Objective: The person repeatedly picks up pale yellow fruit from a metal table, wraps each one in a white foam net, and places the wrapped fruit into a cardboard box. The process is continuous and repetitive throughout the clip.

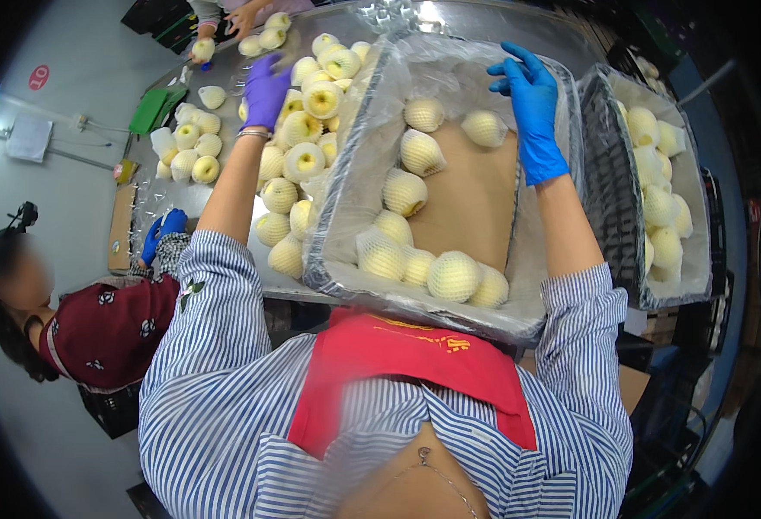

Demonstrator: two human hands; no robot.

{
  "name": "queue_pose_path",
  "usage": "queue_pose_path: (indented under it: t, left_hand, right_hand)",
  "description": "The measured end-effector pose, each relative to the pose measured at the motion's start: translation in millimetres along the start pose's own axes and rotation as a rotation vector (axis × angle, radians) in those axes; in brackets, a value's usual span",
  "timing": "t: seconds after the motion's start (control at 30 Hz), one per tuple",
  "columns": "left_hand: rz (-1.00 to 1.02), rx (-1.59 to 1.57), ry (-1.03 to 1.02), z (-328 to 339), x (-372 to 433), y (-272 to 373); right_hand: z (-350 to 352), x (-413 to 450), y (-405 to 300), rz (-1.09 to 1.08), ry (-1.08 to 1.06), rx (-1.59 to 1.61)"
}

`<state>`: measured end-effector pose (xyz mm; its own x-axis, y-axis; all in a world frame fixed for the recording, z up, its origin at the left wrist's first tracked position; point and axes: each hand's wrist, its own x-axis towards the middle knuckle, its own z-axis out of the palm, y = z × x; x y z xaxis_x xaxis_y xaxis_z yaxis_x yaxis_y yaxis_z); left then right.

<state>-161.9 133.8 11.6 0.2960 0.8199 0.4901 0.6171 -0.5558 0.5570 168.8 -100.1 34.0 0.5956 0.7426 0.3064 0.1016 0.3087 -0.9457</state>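
Note:
My left hand (267, 91), in a purple glove, is over the left edge of a pile of pale yellow apples in white foam nets (304, 162). Its palm side is hidden, and part of one apple shows beside it. My right hand (535, 110), in a blue glove, hovers over the far right part of a crate (348, 188) lined with clear plastic film, fingers apart and nothing in them. Inside the crate, netted apples (454, 276) line the left and near sides on a brown cardboard sheet (468, 194); one more apple (484, 128) lies near its far end, left of my right hand.
Another lined crate of netted apples (664, 207) stands at the right. Left on the metal table (224, 71) are a smaller apple group (189, 143) and a green object (149, 111). A co-worker in blue gloves (163, 230) stands left; another person's hands (241, 19) are at the far side.

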Motion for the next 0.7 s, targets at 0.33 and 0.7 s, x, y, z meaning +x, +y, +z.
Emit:
queue_pose_path:
  t: [0.33,0.7]
  left_hand:
    - [0.564,0.651,-0.991,156.0,-87.1,167.7]
    - [0.09,0.249,-0.76,195.2,-123.2,103.8]
  right_hand:
    - [-3.4,2.5,25.1,-0.008,-0.009,-0.082]
    - [-19.7,10.9,58.1,0.002,-0.039,-0.469]
